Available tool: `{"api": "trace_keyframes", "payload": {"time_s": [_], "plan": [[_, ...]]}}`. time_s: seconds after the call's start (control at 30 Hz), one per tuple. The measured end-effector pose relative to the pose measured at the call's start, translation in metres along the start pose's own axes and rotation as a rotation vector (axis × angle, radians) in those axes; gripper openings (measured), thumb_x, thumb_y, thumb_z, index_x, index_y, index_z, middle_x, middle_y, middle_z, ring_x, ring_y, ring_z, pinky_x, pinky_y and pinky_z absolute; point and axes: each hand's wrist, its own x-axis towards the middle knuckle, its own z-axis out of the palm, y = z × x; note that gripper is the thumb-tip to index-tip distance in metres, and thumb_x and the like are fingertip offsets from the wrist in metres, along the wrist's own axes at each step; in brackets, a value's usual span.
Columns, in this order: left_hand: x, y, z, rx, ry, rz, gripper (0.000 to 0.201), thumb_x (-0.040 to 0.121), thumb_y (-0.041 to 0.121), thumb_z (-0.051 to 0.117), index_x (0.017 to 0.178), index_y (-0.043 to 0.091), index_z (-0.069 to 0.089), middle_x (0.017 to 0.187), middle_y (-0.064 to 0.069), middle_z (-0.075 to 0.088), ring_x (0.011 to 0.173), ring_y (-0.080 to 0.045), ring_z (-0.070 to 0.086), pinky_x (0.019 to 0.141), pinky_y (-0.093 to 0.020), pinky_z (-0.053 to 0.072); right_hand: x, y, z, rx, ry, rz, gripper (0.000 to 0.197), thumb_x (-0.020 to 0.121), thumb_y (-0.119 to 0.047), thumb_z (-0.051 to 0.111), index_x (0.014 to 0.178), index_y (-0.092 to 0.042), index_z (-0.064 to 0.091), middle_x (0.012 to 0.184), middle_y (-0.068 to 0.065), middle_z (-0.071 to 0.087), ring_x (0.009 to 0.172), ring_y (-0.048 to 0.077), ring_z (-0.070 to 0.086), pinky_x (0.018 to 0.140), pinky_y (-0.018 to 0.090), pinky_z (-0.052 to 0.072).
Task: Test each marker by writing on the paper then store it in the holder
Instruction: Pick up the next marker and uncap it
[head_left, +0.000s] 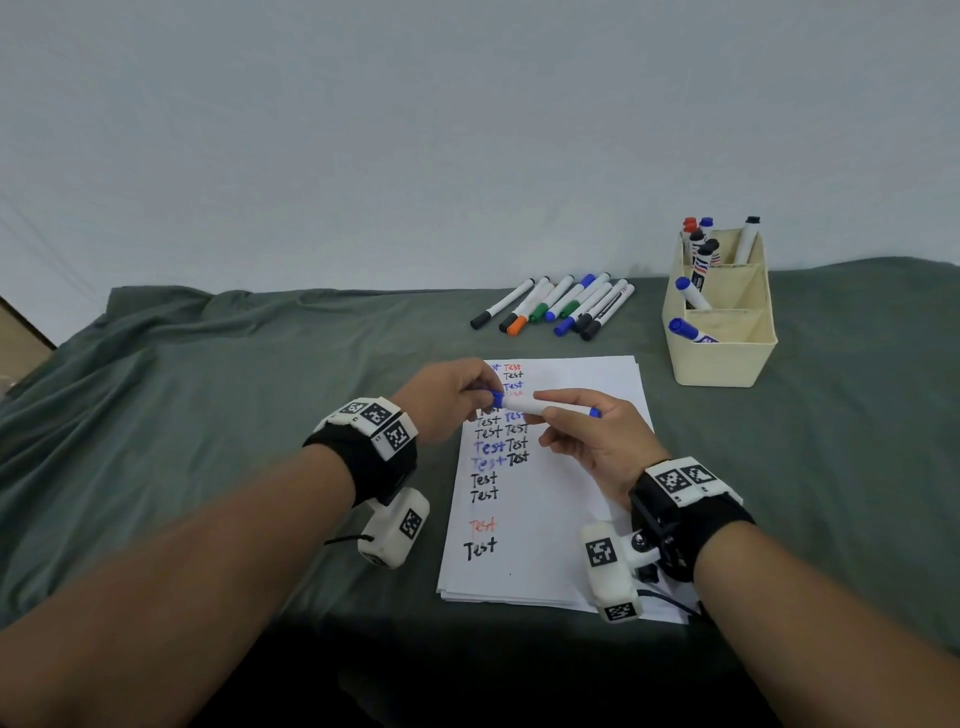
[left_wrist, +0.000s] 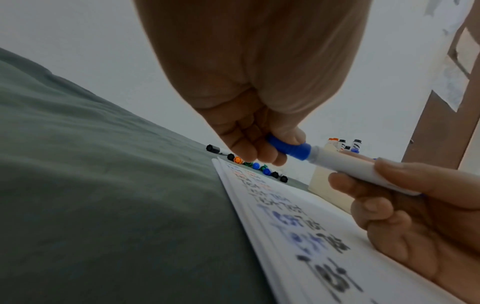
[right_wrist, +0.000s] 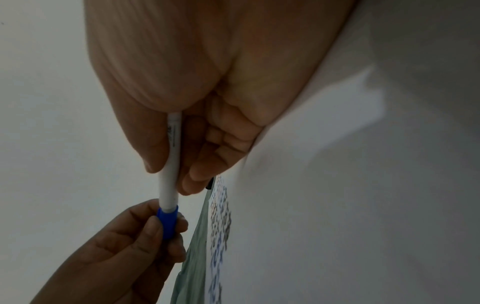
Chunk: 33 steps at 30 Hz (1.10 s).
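The paper (head_left: 550, 483) is a stack of white sheets lying on the table (head_left: 234, 415), which is draped in a grey-green cloth; it serves as the reference here. The top sheet carries two columns of the handwritten word "Test" in black, blue and red.

Above the far half of the paper, both hands hold one marker (head_left: 540, 406) horizontally, clear of the sheet. The marker has a white barrel, a blue cap and a blue end plug. The right hand (head_left: 597, 441) grips the barrel between thumb and curled fingers. The left hand (head_left: 452, 397) pinches the blue cap (left_wrist: 293, 149) between thumb and fingertips. In the left wrist view a narrow grey section of barrel shows just beside the cap's edge; whether the cap is fully seated cannot be determined.

Beyond the far edge of the paper, a row of loose markers (head_left: 556, 306) lies side by side on the cloth. About ten can be counted, with black, orange, green and blue caps.

Beyond the paper's far right corner stands the holder (head_left: 722, 358), a cream box with three compartments. About eight markers stand in it: one blue in the nearest compartment, one blue in the middle, the rest at the far end.
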Motion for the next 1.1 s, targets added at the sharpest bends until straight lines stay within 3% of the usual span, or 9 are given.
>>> {"api": "trace_keyframes", "payload": {"time_s": [0.07,0.3,0.43,0.53,0.63,0.77,0.9,0.97,1.1], "plan": [[0.0,0.001,0.0,-0.027,-0.011,0.002,0.019,0.096,0.013,0.057,0.094,0.032,0.061,0.085,0.011,0.07,0.065,-0.002,0.058,0.066,-0.015,0.049,-0.001,0.0,0.001,-0.015,-0.013,-0.005,0.019,0.091,-0.008,0.072,0.109,-0.014,0.077,0.1,0.019,0.076,0.072,0.022,0.068,0.066,0.025,0.057],[0.0,0.005,0.001,-0.028,0.031,0.022,0.015,0.095,0.015,0.058,0.093,0.03,0.061,0.085,0.009,0.071,0.068,-0.005,0.057,0.074,-0.03,0.05,-0.002,0.0,0.001,-0.043,-0.003,-0.027,0.019,0.091,-0.01,0.073,0.109,-0.015,0.075,0.101,0.016,0.077,0.077,0.023,0.07,0.067,0.025,0.056],[-0.002,0.003,0.0,0.14,-0.113,0.071,0.011,0.095,0.027,0.059,0.101,0.036,0.063,0.087,0.016,0.067,0.078,-0.002,0.058,0.068,-0.02,0.042,0.001,0.0,0.002,-0.18,0.02,-0.03,0.018,0.086,-0.016,0.079,0.103,-0.021,0.079,0.098,0.013,0.076,0.075,0.02,0.071,0.068,0.022,0.056],[-0.004,-0.002,-0.008,0.279,-0.157,0.118,0.018,0.095,0.033,0.061,0.112,0.035,0.067,0.094,0.018,0.067,0.079,0.003,0.055,0.067,-0.013,0.037,0.002,0.0,0.003,-0.355,0.067,-0.022,0.034,0.081,-0.027,0.084,0.112,-0.032,0.072,0.107,0.002,0.071,0.084,0.017,0.075,0.077,0.029,0.059],[-0.01,-0.013,-0.023,0.377,-0.067,0.118,0.022,0.093,0.036,0.062,0.113,0.03,0.069,0.097,0.015,0.068,0.079,-0.004,0.056,0.068,-0.019,0.038,0.002,-0.002,0.007,-0.479,0.087,-0.023,0.051,0.08,-0.032,0.084,0.126,-0.032,0.062,0.109,-0.003,0.07,0.098,0.019,0.071,0.093,0.04,0.056],[-0.025,-0.045,-0.047,0.571,0.095,-0.033,0.022,0.091,0.036,0.06,0.101,0.021,0.072,0.096,-0.001,0.07,0.084,-0.022,0.062,0.071,-0.029,0.044,-0.001,-0.008,0.012,-0.648,0.1,-0.003,0.057,0.084,-0.04,0.079,0.135,-0.03,0.057,0.12,-0.009,0.065,0.105,0.01,0.064,0.097,0.036,0.053],[-0.045,-0.082,-0.07,0.654,0.154,-0.264,0.023,0.09,0.032,0.06,0.099,0.016,0.071,0.099,-0.007,0.071,0.093,-0.029,0.064,0.08,-0.035,0.051,-0.002,-0.015,0.023,-0.781,0.092,0.045,0.052,0.087,-0.039,0.077,0.134,-0.029,0.058,0.128,-0.005,0.061,0.114,0.012,0.058,0.098,0.031,0.046],[-0.055,-0.093,-0.074,0.655,0.169,-0.33,0.027,0.092,0.032,0.055,0.104,0.013,0.071,0.1,-0.009,0.071,0.095,-0.03,0.065,0.078,-0.031,0.049,-0.001,-0.019,0.03,-0.823,0.078,0.054,0.051,0.088,-0.038,0.076,0.134,-0.027,0.059,0.129,-0.003,0.059,0.114,0.014,0.058,0.099,0.032,0.046],[-0.064,-0.106,-0.075,0.623,0.156,-0.386,0.032,0.09,0.027,0.056,0.12,0.017,0.065,0.106,-0.006,0.07,0.1,-0.026,0.065,0.079,-0.028,0.046,-0.001,-0.027,0.044,-0.828,0.065,0.051,0.05,0.088,-0.04,0.075,0.133,-0.02,0.061,0.129,0.001,0.06,0.104,0.022,0.066,0.099,0.044,0.052]]}}
